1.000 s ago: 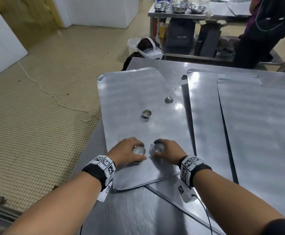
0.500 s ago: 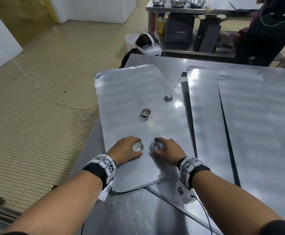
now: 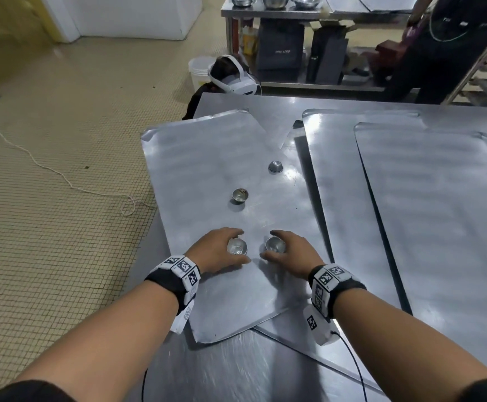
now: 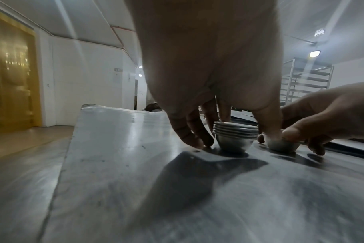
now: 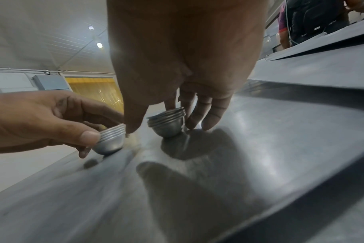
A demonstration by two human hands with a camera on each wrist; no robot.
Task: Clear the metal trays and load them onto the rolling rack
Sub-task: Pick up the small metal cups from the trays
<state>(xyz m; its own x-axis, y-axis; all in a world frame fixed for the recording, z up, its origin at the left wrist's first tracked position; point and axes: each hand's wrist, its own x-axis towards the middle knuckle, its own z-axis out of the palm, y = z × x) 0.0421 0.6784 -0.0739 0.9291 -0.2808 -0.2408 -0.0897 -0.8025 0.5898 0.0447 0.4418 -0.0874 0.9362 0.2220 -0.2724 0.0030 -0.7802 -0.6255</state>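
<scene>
A flat metal tray [image 3: 201, 169] lies at the table's left, overlapping another sheet. My left hand [image 3: 242, 246] grips a nested stack of small metal cups [image 3: 236, 247] low on the tray; the left wrist view shows the left stack [image 4: 235, 138] between thumb and fingers. My right hand [image 3: 267, 245] grips a second stack [image 3: 275, 245], which leans slightly in the right wrist view as the right stack [image 5: 166, 125]. Further up the tray stand an upright cup [image 3: 240, 195] and an upside-down cup [image 3: 275, 166]. The rolling rack [image 4: 308, 82] stands in the background.
Two more trays [image 3: 349, 198] [image 3: 445, 227] lie overlapped to the right on the steel table [image 3: 236, 372]. A white headset [image 3: 233, 79] sits past the table's far edge. A person [image 3: 439, 39] stands at the back right by a table with bowls [image 3: 275, 0].
Both hands, each with its cup stack, have slid a little forward along the tray toward the two loose cups. The head view has shifted slightly.
</scene>
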